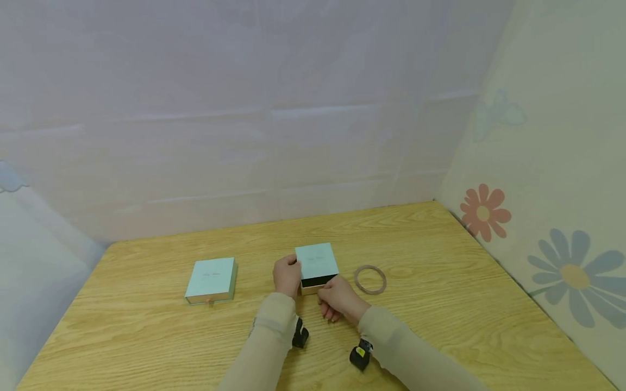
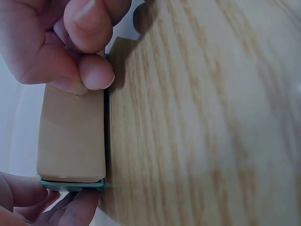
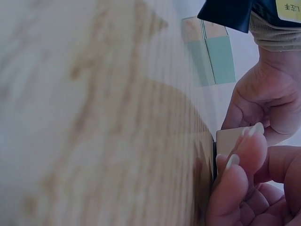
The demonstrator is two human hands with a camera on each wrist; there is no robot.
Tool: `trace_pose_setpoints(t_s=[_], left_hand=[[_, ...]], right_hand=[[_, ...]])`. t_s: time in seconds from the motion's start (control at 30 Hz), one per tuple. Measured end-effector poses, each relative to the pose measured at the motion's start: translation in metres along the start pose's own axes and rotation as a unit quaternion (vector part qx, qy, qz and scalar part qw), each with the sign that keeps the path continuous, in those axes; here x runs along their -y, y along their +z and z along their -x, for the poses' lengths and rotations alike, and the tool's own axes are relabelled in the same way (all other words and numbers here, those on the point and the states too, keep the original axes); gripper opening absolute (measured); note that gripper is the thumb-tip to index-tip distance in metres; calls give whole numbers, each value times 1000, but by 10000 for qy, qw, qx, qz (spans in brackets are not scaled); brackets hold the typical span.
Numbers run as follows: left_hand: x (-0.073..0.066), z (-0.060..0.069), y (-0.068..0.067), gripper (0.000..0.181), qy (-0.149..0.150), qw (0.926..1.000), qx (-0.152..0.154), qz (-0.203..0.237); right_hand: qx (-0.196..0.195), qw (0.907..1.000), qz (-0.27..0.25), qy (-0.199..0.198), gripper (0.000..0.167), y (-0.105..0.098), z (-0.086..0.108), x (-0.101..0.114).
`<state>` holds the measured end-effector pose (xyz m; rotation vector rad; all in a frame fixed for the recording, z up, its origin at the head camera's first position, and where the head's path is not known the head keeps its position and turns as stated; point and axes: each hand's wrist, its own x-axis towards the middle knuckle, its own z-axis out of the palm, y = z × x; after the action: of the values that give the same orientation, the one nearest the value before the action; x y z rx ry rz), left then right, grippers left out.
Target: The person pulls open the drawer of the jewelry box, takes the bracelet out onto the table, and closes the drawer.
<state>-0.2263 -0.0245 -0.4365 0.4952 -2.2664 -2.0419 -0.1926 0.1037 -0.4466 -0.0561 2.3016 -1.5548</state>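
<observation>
In the lower middle of the head view, the pale green box (image 1: pixel 317 260) stands on the table (image 1: pixel 137 331) with its drawer (image 2: pixel 73 136) partly out; the left hand (image 1: pixel 286 276) grips its left side, while fingers of the right hand (image 1: pixel 339 297) pinch the drawer's front. It looks light, stiff and smooth, likely card that squeezing could dent, so side walls and drawer front seem the best holds
</observation>
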Motion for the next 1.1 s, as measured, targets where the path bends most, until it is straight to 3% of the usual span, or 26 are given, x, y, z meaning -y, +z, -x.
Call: trace_pose_setpoints(t_s=[1.1], left_hand=[[2,-2,0,36,-2,9999,1,-138]], right_hand=[[-148,9999,50,31,31,1,-9,-1]])
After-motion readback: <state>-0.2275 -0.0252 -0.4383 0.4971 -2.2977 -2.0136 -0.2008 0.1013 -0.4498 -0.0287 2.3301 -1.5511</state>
